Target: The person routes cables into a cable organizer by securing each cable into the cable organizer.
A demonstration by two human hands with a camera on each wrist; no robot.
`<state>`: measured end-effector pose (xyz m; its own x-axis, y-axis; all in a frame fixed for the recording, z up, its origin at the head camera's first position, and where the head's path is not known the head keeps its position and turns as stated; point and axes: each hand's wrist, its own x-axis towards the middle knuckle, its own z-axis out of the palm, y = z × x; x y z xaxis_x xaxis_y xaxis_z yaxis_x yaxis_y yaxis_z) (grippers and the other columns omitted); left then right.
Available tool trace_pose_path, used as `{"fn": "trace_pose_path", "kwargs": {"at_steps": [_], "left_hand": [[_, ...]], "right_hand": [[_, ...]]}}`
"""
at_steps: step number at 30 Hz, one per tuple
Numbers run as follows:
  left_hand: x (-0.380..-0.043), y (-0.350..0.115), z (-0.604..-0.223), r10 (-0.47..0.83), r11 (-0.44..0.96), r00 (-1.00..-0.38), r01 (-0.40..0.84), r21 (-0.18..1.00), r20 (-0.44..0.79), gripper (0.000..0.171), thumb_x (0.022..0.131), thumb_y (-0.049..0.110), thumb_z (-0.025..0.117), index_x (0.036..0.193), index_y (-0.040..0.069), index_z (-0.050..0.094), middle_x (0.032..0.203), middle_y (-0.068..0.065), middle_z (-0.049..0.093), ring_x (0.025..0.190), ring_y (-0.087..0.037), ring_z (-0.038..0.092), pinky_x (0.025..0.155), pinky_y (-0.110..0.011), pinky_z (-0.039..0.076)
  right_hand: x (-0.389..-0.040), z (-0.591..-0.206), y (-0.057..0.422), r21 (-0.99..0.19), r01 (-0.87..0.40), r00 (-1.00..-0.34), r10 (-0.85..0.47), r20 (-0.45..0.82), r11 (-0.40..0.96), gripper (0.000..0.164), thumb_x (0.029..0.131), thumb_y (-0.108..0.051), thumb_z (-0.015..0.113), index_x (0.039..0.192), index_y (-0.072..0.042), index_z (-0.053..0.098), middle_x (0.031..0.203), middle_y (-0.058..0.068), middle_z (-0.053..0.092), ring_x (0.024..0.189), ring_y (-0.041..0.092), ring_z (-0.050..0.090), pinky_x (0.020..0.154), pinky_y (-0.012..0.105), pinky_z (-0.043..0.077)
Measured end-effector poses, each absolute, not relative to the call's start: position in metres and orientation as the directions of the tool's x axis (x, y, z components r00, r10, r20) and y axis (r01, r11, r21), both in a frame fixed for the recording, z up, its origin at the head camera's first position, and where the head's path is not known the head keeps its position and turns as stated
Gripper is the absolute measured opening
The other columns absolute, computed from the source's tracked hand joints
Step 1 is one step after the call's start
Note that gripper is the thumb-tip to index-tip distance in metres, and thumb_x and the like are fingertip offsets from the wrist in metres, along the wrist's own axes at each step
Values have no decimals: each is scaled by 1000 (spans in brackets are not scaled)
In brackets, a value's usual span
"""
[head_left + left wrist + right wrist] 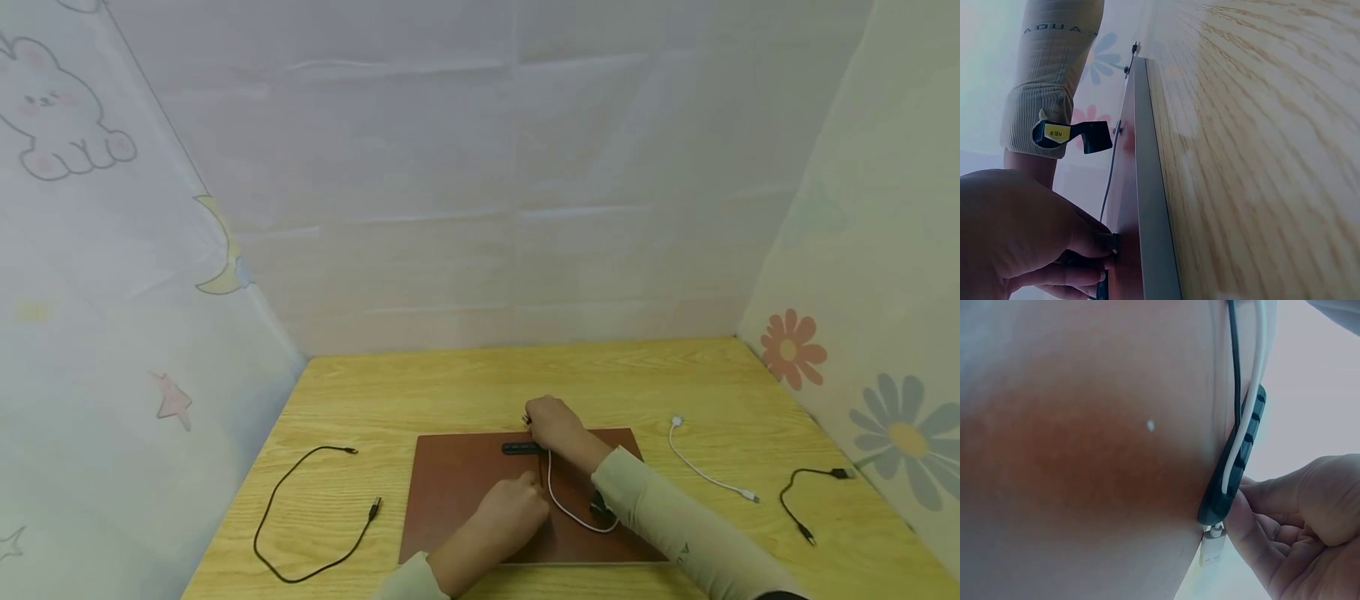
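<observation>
A black cable holder (521,448) lies on a brown mat (457,492) on the wooden table. In the right wrist view the holder (1238,462) has a white cable (1263,356) and a thin black cable (1234,362) running along its slots. My right hand (557,425) pinches the white cable at the holder's far end, by its USB plug (1213,551). The white cable (577,518) loops back across the mat under my right sleeve. My left hand (513,508) rests on the mat nearer to me, its fingertips (1094,247) pinching the black cable.
Left of the mat a long black cable (300,517) lies looped on the table (360,392). To the right lie a white cable (708,475) and a short black cable (806,492). Printed fabric walls close in the table on three sides.
</observation>
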<state>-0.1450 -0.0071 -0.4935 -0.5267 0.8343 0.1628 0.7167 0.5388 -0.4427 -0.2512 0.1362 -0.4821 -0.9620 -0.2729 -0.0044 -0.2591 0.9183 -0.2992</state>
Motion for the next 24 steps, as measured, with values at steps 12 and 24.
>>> {"fn": "trace_pose_path", "kwargs": {"at_steps": [12,24], "left_hand": [[-147,-11,-491,826,553,-547,745,-372,134,27,90,23,76,63,28,71,65,13,61,68,-5,54,47,-19,43],[-144,-11,-489,828,546,-551,749,-376,104,25,88,22,76,64,28,72,65,13,62,66,-5,55,47,-20,44]], "right_hand": [[-253,-477,141,-396,-167,-973,-215,-80,903,33,97,-8,64,66,-14,52,62,0,49,53,13,38,52,28,33],[-250,-469,140,-396,-136,-976,-192,-106,908,52,101,-15,61,52,-16,42,46,-4,29,44,11,27,48,26,30]]}}
